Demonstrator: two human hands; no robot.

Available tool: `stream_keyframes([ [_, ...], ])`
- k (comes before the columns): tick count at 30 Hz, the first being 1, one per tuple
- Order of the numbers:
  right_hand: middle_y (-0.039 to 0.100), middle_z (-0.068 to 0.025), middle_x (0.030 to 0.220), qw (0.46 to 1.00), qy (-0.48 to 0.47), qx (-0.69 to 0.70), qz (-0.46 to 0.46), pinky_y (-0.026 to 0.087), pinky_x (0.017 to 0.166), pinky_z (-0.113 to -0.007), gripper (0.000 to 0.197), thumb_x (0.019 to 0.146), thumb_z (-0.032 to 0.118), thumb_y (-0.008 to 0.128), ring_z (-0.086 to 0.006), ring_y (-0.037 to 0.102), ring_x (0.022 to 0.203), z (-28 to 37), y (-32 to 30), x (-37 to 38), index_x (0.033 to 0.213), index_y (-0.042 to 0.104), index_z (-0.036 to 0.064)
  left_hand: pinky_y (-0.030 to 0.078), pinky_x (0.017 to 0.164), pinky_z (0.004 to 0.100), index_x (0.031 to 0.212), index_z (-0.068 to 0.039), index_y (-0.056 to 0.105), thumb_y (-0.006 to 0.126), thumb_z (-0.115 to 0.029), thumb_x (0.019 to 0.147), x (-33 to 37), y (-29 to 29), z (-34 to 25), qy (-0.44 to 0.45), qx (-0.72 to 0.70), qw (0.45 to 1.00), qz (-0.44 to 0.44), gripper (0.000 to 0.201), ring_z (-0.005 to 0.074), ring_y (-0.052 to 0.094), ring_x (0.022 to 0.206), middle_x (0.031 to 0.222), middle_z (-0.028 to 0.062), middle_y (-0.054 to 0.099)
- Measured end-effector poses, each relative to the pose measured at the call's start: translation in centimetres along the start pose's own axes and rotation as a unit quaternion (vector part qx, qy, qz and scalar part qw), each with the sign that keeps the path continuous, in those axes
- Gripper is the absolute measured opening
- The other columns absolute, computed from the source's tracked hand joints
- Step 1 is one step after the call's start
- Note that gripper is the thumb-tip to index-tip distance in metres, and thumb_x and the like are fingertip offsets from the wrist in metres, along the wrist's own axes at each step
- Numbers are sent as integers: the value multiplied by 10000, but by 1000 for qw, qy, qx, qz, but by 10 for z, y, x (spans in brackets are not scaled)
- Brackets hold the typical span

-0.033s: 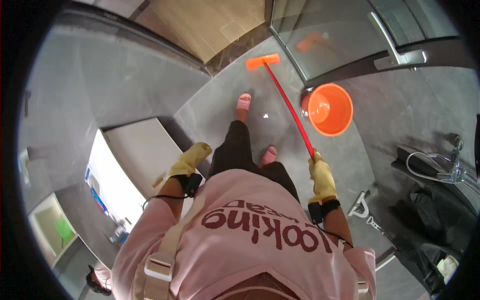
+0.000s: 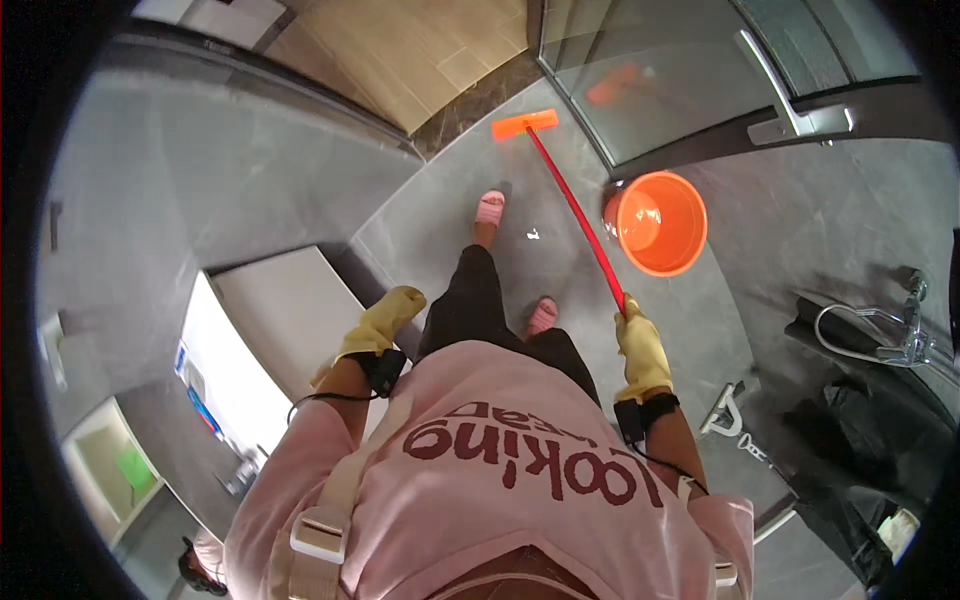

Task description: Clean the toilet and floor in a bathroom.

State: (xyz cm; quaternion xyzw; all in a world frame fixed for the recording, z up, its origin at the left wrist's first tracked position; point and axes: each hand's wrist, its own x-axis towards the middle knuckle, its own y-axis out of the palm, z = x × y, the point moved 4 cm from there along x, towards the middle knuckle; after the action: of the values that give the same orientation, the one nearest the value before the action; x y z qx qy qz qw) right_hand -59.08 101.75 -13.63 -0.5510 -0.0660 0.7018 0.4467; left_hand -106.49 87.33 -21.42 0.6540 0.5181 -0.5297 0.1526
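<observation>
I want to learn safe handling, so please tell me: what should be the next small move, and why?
Perhaps bring the left hand to the red pole: only the right hand grips it, nothing shows in the left, and the orange head sits at the far end, so a second grip would probably steady it.

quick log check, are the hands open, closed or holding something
Left hand: nothing visible in it; open or closed cannot be told.
Right hand: closed on the red pole.
</observation>
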Motion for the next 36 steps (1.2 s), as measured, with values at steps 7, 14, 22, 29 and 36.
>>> stream_keyframes([
  [7, 682, -238, 1139, 991, 80, -101, 28, 530, 857, -459, 443, 1022, 245, 504, -403, 673, 962, -4, 18, -20, 1456, 486, 157, 528, 807, 305, 1210, 50, 655, 676, -314, 963, 98, -127, -32, 35, -13, 999, 15, 440, 157, 656, 888, 1022, 99, 718],
  [14, 688, -281, 1010, 967, 205, -143, 47, 525, 743, -595, 499, 995, 257, 497, -480, 670, 883, -74, -4, -198, 1486, 416, 207, 528, 745, 298, 1161, 16, 686, 648, -288, 953, 183, -201, -45, 25, -155, 987, 14, 371, 128, 632, 809, 936, 52, 700],
  [22, 686, -193, 749, 890, 440, 120, 0, 532, 548, -436, 384, 1023, 298, 502, -285, 696, 610, -15, 40, -293, 1378, 571, 168, 525, 704, 279, 1088, 18, 698, 627, -257, 946, 225, -191, -170, 75, -32, 989, 122, 317, 115, 621, 748, 865, 26, 679],
  [29, 681, -214, 856, 858, 473, 193, -64, 530, 717, -471, 339, 993, 311, 510, -354, 679, 756, -16, 171, -254, 1226, 571, 72, 556, 781, 292, 1223, 0, 640, 630, -275, 995, 244, -147, -322, 131, 165, 962, 177, 358, 144, 651, 896, 1039, 64, 683],
  [36, 663, -146, 726, 711, 431, 459, -311, 508, 591, -458, 292, 1017, 345, 484, -319, 659, 602, -62, 138, -128, 1073, 603, 83, 529, 772, 287, 1253, 24, 642, 626, -263, 971, 197, -54, -457, 281, 407, 842, 215, 403, 127, 631, 893, 990, 71, 682],
])
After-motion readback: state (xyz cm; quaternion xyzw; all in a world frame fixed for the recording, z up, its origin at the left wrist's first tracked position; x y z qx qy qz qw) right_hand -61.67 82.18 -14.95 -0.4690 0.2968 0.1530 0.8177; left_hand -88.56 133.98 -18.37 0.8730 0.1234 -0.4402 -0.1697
